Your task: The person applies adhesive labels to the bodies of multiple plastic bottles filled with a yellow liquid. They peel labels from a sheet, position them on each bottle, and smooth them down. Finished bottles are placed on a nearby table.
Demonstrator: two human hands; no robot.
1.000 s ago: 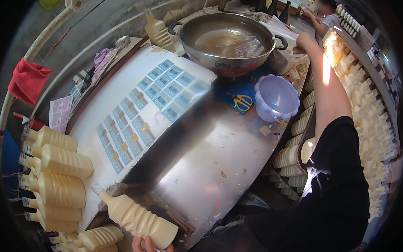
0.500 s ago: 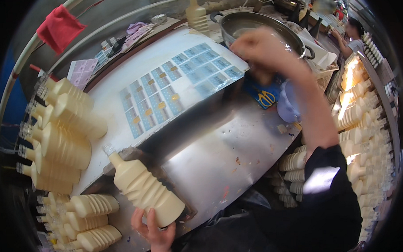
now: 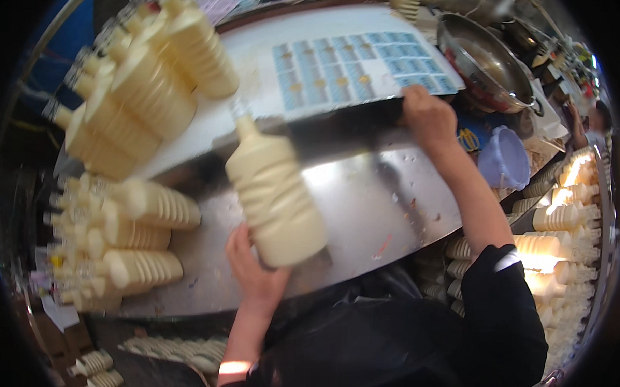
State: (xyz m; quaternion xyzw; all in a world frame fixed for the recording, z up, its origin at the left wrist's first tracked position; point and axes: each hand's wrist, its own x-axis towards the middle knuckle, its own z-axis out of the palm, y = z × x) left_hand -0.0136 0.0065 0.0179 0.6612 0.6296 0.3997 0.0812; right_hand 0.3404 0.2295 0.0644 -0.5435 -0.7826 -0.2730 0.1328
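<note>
Bottle of ribbed cream plastic (image 3: 276, 195) leans in front of the white board (image 3: 251, 86), toward its left part, with the clear neck pointing up at the board's front edge. The left hand (image 3: 259, 274) has its fingers clamped on the bottle's lower end; whether the base touches the metal bench (image 3: 356, 233) in front of the board, I cannot tell. The right hand (image 3: 432, 124) is at the board's front edge, near its right end and just beside the blue printed labels (image 3: 397, 52) set out in rows on the board. Its fingers are bent and lie close to one another, but I cannot tell whether they pinch anything. A cluster of similar bottles (image 3: 153, 90) crowds the board's left end, and a second group (image 3: 143, 213) sits on the bench, in front of that end. Right of the board are a wide metal pan (image 3: 486, 64) with dark handles, yellow-handled scissors (image 3: 468, 140) and a lavender bowl (image 3: 503, 158). One more bottle (image 3: 406, 2) is at the board's far right corner, partly cut off by the picture's edge. Well to the right of the board, many cream bottles (image 3: 557, 243) are packed together, some in bright sunlight, and another person (image 3: 598, 123) is beyond them.
</note>
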